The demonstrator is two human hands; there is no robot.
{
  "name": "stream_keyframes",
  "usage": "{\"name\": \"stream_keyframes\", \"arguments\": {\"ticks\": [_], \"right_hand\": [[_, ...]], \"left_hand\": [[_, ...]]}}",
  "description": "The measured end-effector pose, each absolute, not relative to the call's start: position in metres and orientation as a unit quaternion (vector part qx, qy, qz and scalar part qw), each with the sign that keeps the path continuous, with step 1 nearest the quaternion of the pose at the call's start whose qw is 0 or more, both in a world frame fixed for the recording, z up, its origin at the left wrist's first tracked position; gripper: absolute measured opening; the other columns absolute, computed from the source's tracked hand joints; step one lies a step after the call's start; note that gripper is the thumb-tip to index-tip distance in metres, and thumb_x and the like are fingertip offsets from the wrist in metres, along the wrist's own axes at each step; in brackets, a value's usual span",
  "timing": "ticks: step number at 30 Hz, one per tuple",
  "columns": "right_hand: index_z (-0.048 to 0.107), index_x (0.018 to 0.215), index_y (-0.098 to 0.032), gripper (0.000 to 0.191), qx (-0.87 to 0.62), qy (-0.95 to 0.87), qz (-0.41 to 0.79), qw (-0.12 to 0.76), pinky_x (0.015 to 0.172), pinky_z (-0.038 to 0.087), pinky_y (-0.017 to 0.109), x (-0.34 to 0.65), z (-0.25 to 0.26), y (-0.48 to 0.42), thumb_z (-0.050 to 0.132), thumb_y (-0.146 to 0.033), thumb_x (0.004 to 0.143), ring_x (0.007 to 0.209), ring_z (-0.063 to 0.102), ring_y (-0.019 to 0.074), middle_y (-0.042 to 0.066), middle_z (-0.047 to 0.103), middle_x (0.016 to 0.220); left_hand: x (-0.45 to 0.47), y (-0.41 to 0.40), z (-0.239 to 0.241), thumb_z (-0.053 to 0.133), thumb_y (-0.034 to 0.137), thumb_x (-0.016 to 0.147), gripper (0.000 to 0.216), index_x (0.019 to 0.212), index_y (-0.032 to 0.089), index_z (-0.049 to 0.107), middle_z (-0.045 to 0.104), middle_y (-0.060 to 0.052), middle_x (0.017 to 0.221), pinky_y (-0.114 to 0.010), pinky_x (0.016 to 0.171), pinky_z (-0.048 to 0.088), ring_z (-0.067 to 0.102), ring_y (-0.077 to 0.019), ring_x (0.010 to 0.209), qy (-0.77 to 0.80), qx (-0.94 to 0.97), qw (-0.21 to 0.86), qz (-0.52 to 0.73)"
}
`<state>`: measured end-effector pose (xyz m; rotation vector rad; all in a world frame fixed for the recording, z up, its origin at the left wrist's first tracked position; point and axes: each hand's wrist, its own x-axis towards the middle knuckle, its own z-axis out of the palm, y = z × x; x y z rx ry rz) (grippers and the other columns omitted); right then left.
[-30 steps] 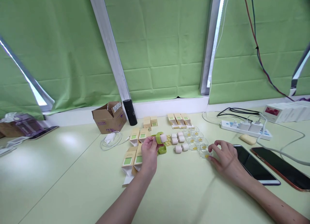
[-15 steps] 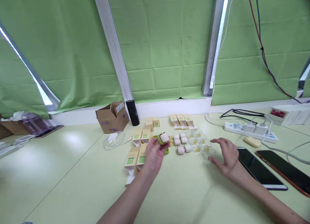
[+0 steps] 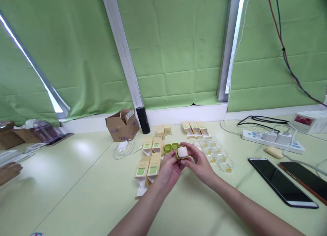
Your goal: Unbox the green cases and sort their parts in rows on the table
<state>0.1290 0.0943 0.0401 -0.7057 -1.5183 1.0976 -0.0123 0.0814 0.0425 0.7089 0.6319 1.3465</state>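
Both hands meet at a small square green case with a pale pink block (image 3: pixel 182 152) set in it. My left hand (image 3: pixel 171 168) is closed around the case from the left and below. My right hand (image 3: pixel 202 165) grips its right side between thumb and fingers. Just behind are several green cases (image 3: pixel 168 147) on the table. To the left stand several small cardboard boxes (image 3: pixel 154 167) with green squares on their fronts. Right of my right hand lie several clear plastic cups (image 3: pixel 226 166) with yellow dots. My right hand mostly hides the other pale blocks.
At the back are a brown carton (image 3: pixel 122 127), a black cylinder (image 3: pixel 143 121) and more small boxes (image 3: pixel 194 128). A white cable (image 3: pixel 124 148) lies coiled at left. Two phones (image 3: pixel 282 181) and a power strip (image 3: pixel 272 140) sit right. Another person's hand (image 3: pixel 10 172) shows at far left.
My right hand has moved left from beside the clear cups to the green case and now grips it. The view has shifted slightly. Another person's hand has appeared at far left.
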Motion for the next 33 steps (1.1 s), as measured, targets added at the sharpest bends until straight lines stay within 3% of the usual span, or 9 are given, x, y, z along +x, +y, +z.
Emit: {"name": "stream_keyframes", "arguments": {"ticks": [6,11,14,17,22,25,29,33], "right_hand": [[0.068,0.125,-0.029,0.052,-0.262,-0.561,0.562,0.548,0.104,0.055,0.047,0.131,0.040,0.083,0.084,-0.036,0.076,0.118,0.068,0.0292,0.006,0.074,0.123],[0.065,0.135,-0.029,0.061,-0.271,-0.557,0.585,0.523,0.094,0.060,0.045,0.139,0.048,0.074,0.084,-0.045,0.078,0.113,0.069,0.0294,0.007,0.076,0.117],[0.063,0.137,-0.031,0.061,-0.265,-0.570,0.572,0.527,0.094,0.060,0.043,0.142,0.050,0.074,0.080,-0.048,0.082,0.112,0.069,0.0274,0.007,0.074,0.120],[0.059,0.139,-0.031,0.060,-0.266,-0.576,0.553,0.540,0.100,0.057,0.043,0.145,0.049,0.078,0.079,-0.046,0.084,0.110,0.069,0.0241,0.006,0.071,0.119],[0.058,0.114,-0.030,0.046,-0.285,-0.554,0.507,0.596,0.091,0.060,0.039,0.144,0.041,0.084,0.085,-0.044,0.079,0.100,0.069,0.0216,0.002,0.065,0.107],[0.055,0.109,-0.029,0.040,-0.288,-0.576,0.477,0.597,0.090,0.060,0.038,0.142,0.038,0.083,0.081,-0.043,0.083,0.102,0.068,0.0218,0.002,0.064,0.106],[0.053,0.121,-0.030,0.039,-0.298,-0.605,0.455,0.582,0.093,0.059,0.041,0.143,0.039,0.079,0.074,-0.045,0.091,0.106,0.068,0.0228,0.005,0.068,0.114],[0.056,0.125,-0.028,0.038,-0.320,-0.611,0.452,0.566,0.085,0.060,0.040,0.145,0.042,0.076,0.066,-0.051,0.096,0.096,0.070,0.0225,0.006,0.072,0.107]], "left_hand": [[-0.003,0.075,0.037,0.074,0.014,0.077,0.023,0.100,0.012,0.074,0.078,-0.013,0.091,-0.037,0.087,0.059,0.076,-0.0247,0.092,0.279,0.349,0.708,0.547],[-0.002,0.073,0.042,0.075,0.016,0.075,0.024,0.098,0.012,0.072,0.077,-0.013,0.096,-0.033,0.077,0.058,0.073,-0.0223,0.085,0.305,0.397,0.687,0.527],[-0.007,0.074,0.043,0.076,0.022,0.079,0.024,0.100,0.014,0.068,0.075,-0.012,0.095,-0.030,0.074,0.055,0.071,-0.0218,0.085,0.373,0.457,0.575,0.567],[-0.011,0.071,0.043,0.074,0.022,0.084,0.031,0.112,0.020,0.062,0.073,-0.010,0.106,-0.033,0.082,0.055,0.070,-0.0213,0.094,0.418,0.534,0.410,0.610],[-0.012,0.061,0.045,0.067,0.017,0.091,0.033,0.122,0.025,0.061,0.065,-0.011,0.127,-0.041,0.100,0.052,0.064,-0.0245,0.113,0.414,0.667,0.196,0.588],[-0.011,0.059,0.046,0.064,0.014,0.092,0.030,0.119,0.025,0.063,0.065,-0.011,0.125,-0.044,0.104,0.050,0.061,-0.0274,0.122,0.387,0.705,0.125,0.581],[-0.012,0.062,0.043,0.062,0.013,0.095,0.032,0.124,0.026,0.061,0.066,-0.010,0.124,-0.043,0.102,0.051,0.061,-0.0261,0.121,0.380,0.715,0.079,0.581],[-0.015,0.065,0.039,0.062,0.015,0.097,0.036,0.131,0.027,0.060,0.064,-0.011,0.124,-0.044,0.101,0.053,0.060,-0.0269,0.121,0.383,0.732,0.019,0.563]]}}
